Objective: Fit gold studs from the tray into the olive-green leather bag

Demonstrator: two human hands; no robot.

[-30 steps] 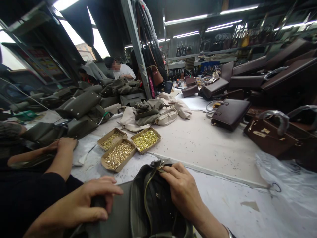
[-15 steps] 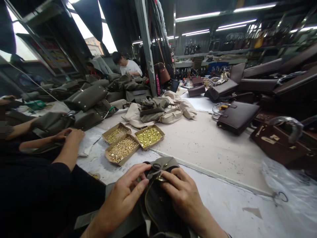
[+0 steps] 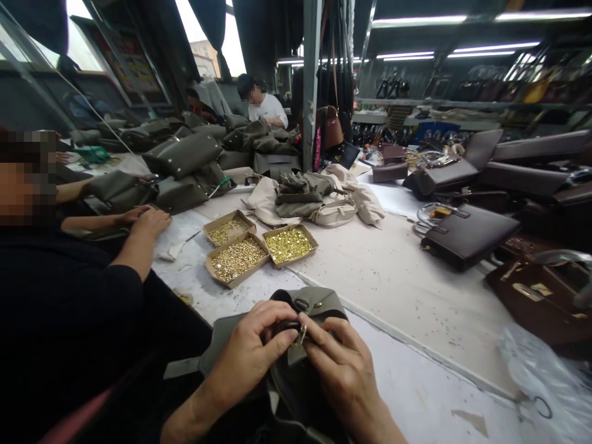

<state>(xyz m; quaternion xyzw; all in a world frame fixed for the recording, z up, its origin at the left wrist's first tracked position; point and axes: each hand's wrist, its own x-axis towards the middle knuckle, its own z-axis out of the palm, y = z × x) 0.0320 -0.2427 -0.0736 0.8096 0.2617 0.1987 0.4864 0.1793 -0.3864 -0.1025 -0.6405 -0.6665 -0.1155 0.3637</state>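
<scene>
**Close work, steadied by a pinch**

At the table's [image 3: 398, 308] near edge we see the olive bag [image 3: 296, 385], within both hands' reach. The left hand [image 3: 256, 345] pinches its dark trim [image 3: 289, 325], seemingly bracing it; the right hand [image 3: 345, 357] touches a metal fitting [image 3: 303, 333], whether clamped we cannot tell.

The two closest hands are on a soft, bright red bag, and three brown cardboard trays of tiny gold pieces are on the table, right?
Not quite: the head view shows the left hand and right hand on a soft, dark olive-green bag. The rest is right.
</scene>
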